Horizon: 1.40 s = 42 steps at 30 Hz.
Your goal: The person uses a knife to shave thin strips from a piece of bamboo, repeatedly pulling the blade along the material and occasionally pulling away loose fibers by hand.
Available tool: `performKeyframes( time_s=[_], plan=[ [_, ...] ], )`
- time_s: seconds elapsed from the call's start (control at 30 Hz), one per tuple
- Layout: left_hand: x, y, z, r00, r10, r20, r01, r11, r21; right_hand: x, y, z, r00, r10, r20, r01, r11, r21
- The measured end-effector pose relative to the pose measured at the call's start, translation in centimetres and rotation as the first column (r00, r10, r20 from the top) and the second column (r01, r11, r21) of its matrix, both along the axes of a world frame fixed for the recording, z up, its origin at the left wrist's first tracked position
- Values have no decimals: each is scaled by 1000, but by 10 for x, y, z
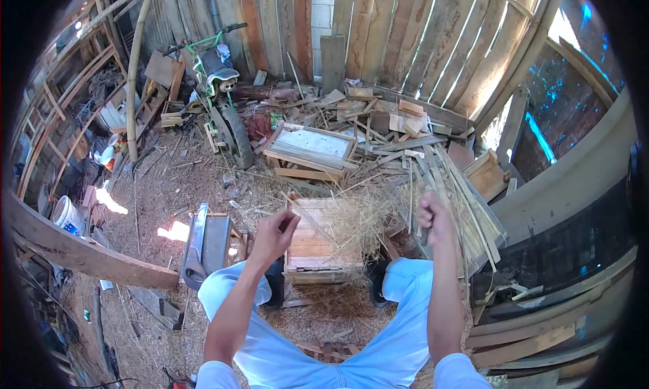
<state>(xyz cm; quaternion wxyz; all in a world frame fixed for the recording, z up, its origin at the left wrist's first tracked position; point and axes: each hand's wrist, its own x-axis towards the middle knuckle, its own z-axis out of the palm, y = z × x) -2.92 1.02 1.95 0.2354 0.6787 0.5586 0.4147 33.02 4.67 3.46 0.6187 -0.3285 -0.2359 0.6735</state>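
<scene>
Between my knees is a low wooden crate-like stand [318, 254] with a slatted top. A loose tangle of straw-like fibres [362, 223] covers its right side. My left hand [276, 233] is over the stand's left edge, thumb and fingers pinched together; whatever they hold is too thin to make out. A thin strip [307, 216] lies slantwise close to those fingertips. Raised to the right of the fibres, my right hand [436, 216] is closed in a fist, and what may be inside it is hidden.
Long wood strips [460, 206] are piled at the right. A handsaw [197, 243] rests against a dark-topped box [218, 240] on the left. Farther off are a framed wooden tray [311, 145], scrap wood [405, 118] and a small motorbike [226, 111]. A white bucket [66, 213] stands far left.
</scene>
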Motion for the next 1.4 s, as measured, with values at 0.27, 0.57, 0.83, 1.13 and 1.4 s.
performKeyframes(
  time_s=[0.27, 0.57, 0.83, 1.13, 1.4],
  plan=[
    [47, 4, -5, 985, -160, 63, 163, 986, -44, -121, -34, -16, 836, 461, 298, -462, 884, -71],
    [40, 2, 0, 977, -209, 37, 211, 976, -45, -78, -9, -9, 940, 305, 156, -304, 952, -28],
    [50, -2, 1, 962, -269, 52, 271, 962, -37, -112, -36, -19, 829, 538, 154, -533, 843, -72],
    [35, -4, 3, 966, -257, 34, 259, 962, -83, -66, -8, -10, 957, 289, -29, -290, 957, -22],
    [50, -7, -6, 958, -259, -119, 276, 949, 155, -115, -34, -28, 792, 603, 94, -587, 795, -154]
  ],
)
